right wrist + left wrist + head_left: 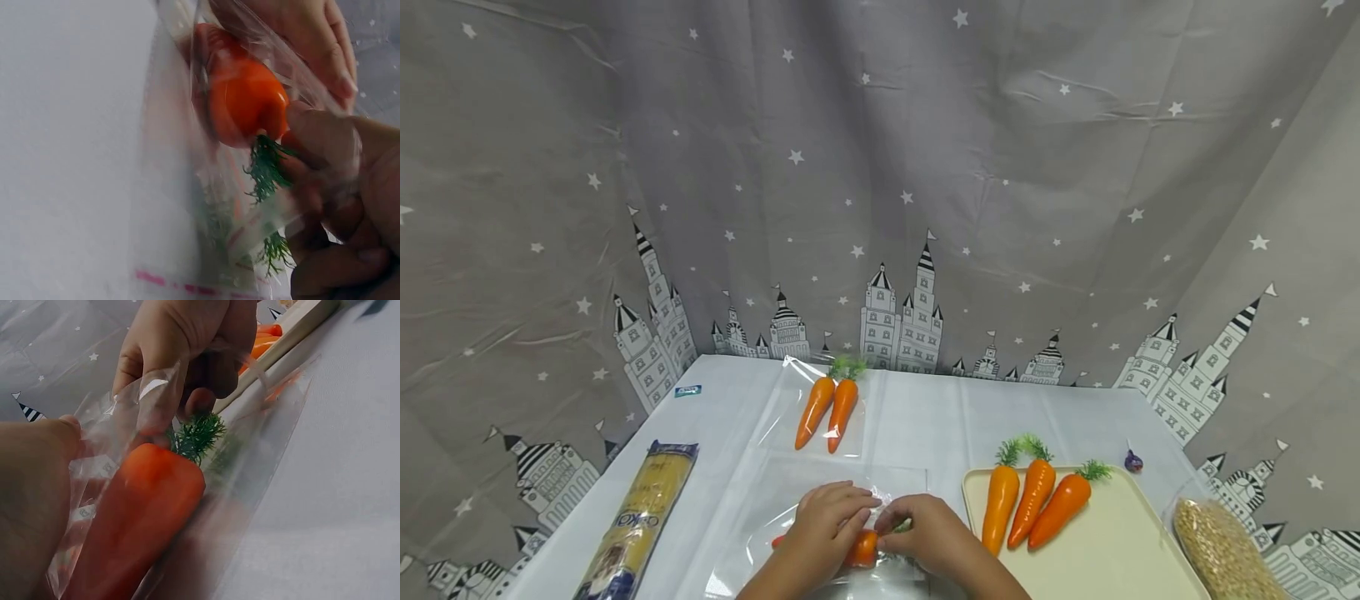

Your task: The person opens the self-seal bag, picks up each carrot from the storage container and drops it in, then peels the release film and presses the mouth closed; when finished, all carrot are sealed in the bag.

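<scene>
In the middle front lies a clear plastic bag point(737, 562) with an orange carrot point(862, 550) inside, its green leafy top point(265, 165) toward the bag's mouth. My left hand point(823, 529) lies over the bag and holds its film, thumb point(65, 434) at the edge. At the carrot's thick end, my right hand point(928, 533) reaches into the bag's mouth and pinches the carrot beside its leaves. A pink-marked strip point(181, 286) runs along the bag's edge. The carrot's middle is hidden under my left hand in the head view.
Behind lies another clear bag point(775, 429) with two carrots point(829, 412). A cream tray point(1105, 542) at right bears three carrots point(1037, 500). A spaghetti pack point(640, 525) lies left, a bag of grain point(1221, 546) far right. A small purple thing point(1133, 461) and a teal packet point(688, 390) lie farther back.
</scene>
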Available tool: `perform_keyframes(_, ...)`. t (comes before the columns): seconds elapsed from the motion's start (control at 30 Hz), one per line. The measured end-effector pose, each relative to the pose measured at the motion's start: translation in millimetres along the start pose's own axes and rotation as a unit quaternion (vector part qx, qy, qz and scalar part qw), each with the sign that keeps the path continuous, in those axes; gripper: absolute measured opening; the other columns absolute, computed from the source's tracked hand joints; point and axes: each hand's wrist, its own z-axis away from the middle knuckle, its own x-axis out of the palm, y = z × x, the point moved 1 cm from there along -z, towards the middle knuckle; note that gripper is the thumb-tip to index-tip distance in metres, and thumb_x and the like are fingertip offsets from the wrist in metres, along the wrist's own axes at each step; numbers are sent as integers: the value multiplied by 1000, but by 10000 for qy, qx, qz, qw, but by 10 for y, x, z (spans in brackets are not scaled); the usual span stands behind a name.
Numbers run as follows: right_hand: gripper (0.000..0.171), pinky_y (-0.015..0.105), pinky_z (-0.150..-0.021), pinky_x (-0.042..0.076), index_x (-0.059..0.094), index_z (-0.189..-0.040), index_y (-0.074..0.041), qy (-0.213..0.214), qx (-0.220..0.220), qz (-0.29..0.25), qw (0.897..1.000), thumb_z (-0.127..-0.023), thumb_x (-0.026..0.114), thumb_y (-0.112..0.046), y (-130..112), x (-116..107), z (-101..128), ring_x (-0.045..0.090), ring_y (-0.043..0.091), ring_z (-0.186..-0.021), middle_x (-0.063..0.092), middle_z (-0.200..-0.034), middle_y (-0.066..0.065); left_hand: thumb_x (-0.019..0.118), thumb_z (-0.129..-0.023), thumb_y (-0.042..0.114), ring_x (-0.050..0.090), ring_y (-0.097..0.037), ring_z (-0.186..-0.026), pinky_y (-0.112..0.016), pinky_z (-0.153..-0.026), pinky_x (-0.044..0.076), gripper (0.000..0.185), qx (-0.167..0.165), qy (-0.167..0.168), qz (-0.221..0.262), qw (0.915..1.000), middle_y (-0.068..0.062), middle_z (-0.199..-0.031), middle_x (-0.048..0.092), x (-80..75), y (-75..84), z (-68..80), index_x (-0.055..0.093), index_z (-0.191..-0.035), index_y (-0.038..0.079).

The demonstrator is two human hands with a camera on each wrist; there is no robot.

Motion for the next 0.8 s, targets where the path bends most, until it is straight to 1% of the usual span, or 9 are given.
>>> perform_keyframes(0.13,13,28,-68,51,77,-94,-26,1,-191,-107,9998,-86,87,-28,44,-66,20,61,6,-77,74,-91,-14,62,-106,32,63,-25,-127,-64,-107,39,20,-9,29,-137,9999,14,-121,74,8,-17,0,79,-116,32)
perform_keyframes(0.27,14,26,-68,49,77,-100,-23,12,-335,-373,9987,-88,84,-23,79,-184,62,61,8,-77,76,-97,-11,62,-105,32,63,-25,-126,-65,-107,39,20,-128,-32,-201,9997,13,-121,74,9,-23,-5,79,-116,31)
perform_keyframes(0.4,19,25,-67,51,77,-107,-17,263,-342,-551,9975,-90,83,-22,159,-337,110,62,11,-79,76,-100,-7,62,-105,33,62,-24,-127,-65,-108,39,20,-202,-76,-248,9995,13,-122,74,5,-22,-10,78,-116,32)
perform_keyframes(0.5,22,25,-65,52,76,-110,-13,528,-166,-659,9963,-91,81,-22,239,-465,162,62,15,-80,75,-101,-5,62,-105,32,62,-24,-127,-65,-108,39,20,-180,-50,-283,9994,13,-122,74,9,-25,-8,79,-117,31)
perform_keyframes(0.6,23,26,-65,54,74,-113,-10,791,111,-788,9937,-93,79,-21,332,-606,230,61,18,-83,74,-102,-2,62,-105,31,62,-24,-128,-64,-109,38,21,-173,-42,-284,9994,13,-123,73,16,-32,-5,79,-118,28)
perform_keyframes(0.7,24,25,-66,54,74,-115,-8,1145,356,-958,9882,-94,79,-19,439,-749,312,59,20,-86,73,-104,0,61,-105,30,61,-24,-129,-64,-110,38,21,-152,-25,-247,9996,13,-123,73,12,-31,3,78,-118,27)
perform_keyframes(0.8,24,25,-67,54,74,-116,-11,1593,677,-934,9805,-94,79,-18,550,-881,414,59,20,-87,73,-106,0,61,-106,31,61,-23,-128,-63,-110,38,22,-119,11,-229,9997,14,-123,73,7,-31,6,78,-118,27)
